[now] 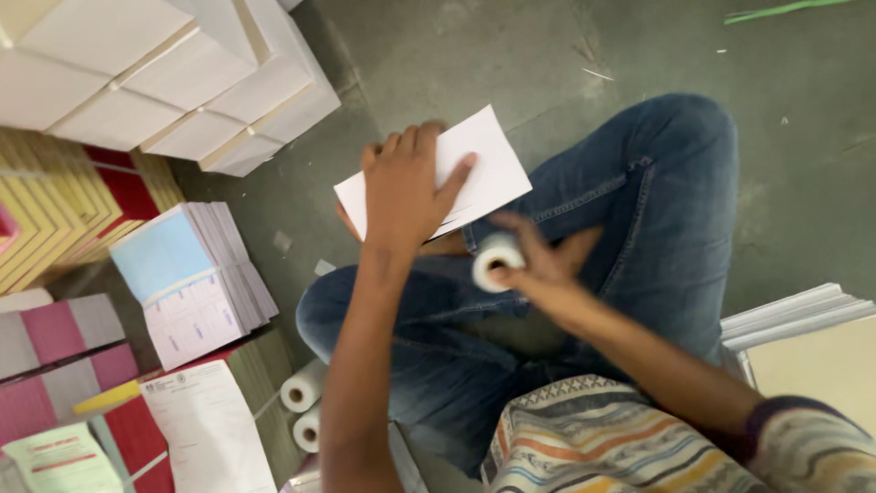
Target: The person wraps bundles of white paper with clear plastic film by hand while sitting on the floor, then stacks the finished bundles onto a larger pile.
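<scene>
I sit cross-legged on a grey floor in blue jeans. My left hand presses flat on a small stack of white paper sheets that rests over my knee; its fingers are spread on top. My right hand grips a white roll of tape just below the sheets, its hollow core facing the camera.
Big stacks of white paper stand at the top left. Yellow and red booklets, a pile of blue and pink forms and loose printed sheets lie at left. Two more white rolls sit by my leg. Cream boards lie at right.
</scene>
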